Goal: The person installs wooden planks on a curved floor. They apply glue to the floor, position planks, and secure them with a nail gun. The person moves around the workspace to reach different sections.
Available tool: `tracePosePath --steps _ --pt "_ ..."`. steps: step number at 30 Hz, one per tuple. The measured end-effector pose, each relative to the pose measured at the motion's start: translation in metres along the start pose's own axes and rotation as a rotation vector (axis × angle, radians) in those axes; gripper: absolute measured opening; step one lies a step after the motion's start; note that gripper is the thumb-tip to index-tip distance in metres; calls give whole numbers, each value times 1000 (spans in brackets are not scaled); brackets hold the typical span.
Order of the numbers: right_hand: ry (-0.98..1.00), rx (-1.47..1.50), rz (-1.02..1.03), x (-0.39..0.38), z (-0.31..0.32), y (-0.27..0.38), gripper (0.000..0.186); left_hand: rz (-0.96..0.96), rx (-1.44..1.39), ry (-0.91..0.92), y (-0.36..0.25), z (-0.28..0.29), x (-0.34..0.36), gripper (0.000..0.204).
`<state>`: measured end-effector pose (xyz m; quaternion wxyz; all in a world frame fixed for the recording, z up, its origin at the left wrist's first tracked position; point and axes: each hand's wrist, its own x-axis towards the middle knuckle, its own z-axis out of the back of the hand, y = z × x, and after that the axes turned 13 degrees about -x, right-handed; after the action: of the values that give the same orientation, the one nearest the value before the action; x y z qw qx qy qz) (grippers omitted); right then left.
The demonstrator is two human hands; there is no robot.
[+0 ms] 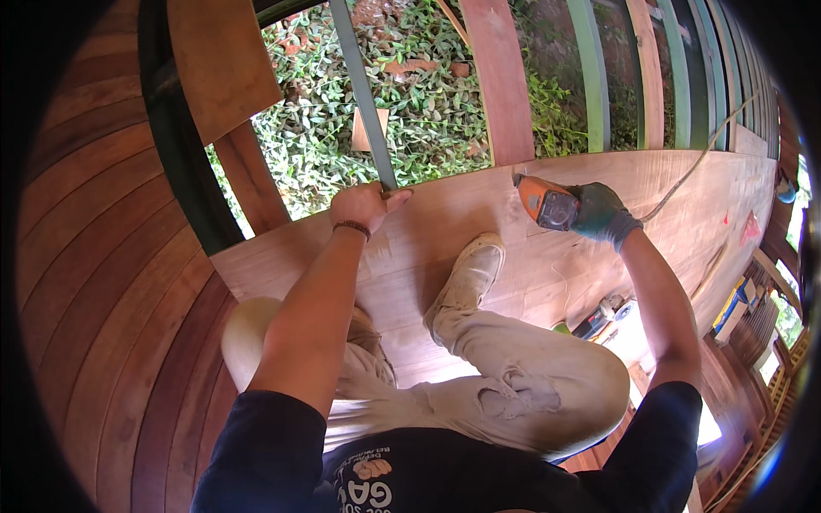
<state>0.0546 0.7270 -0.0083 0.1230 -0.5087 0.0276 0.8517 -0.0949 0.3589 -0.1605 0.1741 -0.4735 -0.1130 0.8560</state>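
My bare left hand, with a dark bracelet at the wrist, grips the far edge of the pale wooden boards, where a narrow grey beam meets them; its fingertips are partly hidden. My gloved right hand holds an orange-and-black power tool, whose nose lies at that same board edge, to the right of my left hand. A thin cord or hose runs off behind it toward the upper right. My shoe rests on the boards below the tool.
Open framing with green beams and reddish planks spans leafy ground ahead. A loose board lies upper left, beside dark red decking. Another power tool and stacked strips are at the lower right.
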Motion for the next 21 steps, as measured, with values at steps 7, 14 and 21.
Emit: tracePosePath --steps 7,14,21 --pt "-20 -71 23 -22 -45 3 45 -8 3 -48 2 -7 2 77" --pt "-62 -151 80 -64 -107 -6 54 15 8 -54 -6 -8 0 78" --pt "18 -148 65 -58 -114 -8 52 15 23 -60 -6 -7 0 79"
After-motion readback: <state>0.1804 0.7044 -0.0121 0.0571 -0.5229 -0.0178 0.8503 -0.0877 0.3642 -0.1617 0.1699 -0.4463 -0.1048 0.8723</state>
